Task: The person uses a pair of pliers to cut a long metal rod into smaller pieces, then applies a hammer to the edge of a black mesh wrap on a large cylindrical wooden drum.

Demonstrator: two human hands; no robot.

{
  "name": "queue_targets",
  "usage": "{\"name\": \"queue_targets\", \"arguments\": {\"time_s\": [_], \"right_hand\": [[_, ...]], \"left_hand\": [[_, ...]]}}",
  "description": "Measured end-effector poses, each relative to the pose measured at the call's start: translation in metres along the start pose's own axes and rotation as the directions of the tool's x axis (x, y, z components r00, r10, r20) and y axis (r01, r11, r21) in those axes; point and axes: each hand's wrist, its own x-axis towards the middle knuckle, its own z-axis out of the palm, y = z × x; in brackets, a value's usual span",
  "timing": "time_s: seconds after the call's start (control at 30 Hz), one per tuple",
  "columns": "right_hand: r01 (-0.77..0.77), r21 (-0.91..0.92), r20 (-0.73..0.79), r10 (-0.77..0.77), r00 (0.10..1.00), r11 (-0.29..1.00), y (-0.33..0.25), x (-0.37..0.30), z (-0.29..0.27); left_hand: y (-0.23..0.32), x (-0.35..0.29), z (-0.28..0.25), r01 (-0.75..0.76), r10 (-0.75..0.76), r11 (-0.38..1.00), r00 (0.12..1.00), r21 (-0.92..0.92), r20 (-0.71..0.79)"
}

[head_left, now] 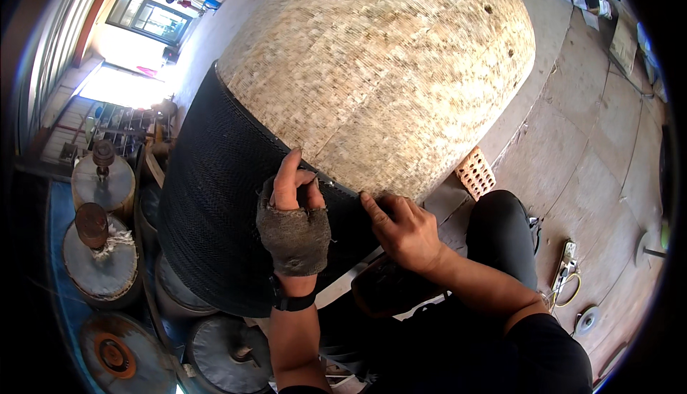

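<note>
Head camera view: a large tan drum fills the upper middle of the frame. A black cover lies against it from the left to the lower middle, and its border runs diagonally down to the right between the two surfaces.

State of the hands: the left hand, in a fingerless glove, lies over the cover at the centre of the frame, index finger extended to the border, other fingers bent. The bare right hand, just right of centre, has a fingertip at the border and its remaining fingers curled. Whether either one pinches the material cannot be told.

Recommended practice, by judgement: the step in hand appears to be adjusting the border by touch. Press with the fingertips, not the palm. Work in short lengths between the two contact points, so that tension is even. Check for lifted spots or ripples before moving along. Bare fingertips may catch on a rough border; apply light pressure first. Mind the perforated brick beside the drum at right of centre.
</note>
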Motion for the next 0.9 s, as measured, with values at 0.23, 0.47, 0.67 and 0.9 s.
{"name": "queue_targets", "arguments": {"time_s": [0.23, 0.47, 0.67, 0.9], "right_hand": [[0.0, 0.021, 0.016, -0.001, 1.0, 1.0, 0.001, -0.001, 0.0], [-0.001, 0.046, 0.035, 0.0, 0.999, 0.999, 0.003, -0.001, 0.0], [-0.009, 0.078, 0.028, 0.006, 1.0, 0.997, 0.003, -0.001, 0.0], [-0.01, 0.091, 0.012, 0.009, 1.0, 0.996, 0.003, -0.001, 0.0]], "left_hand": [[0.011, 0.01, -0.01, -0.108, 0.08, 0.971, 0.988, 0.213, 0.135], [0.014, 0.027, -0.018, -0.188, 0.119, 0.95, 0.956, 0.25, 0.267], [0.017, 0.04, -0.024, -0.198, 0.098, 0.955, 0.914, 0.221, 0.395], [0.007, 0.036, -0.023, -0.106, 0.042, 0.984, 0.922, 0.145, 0.385]]}}
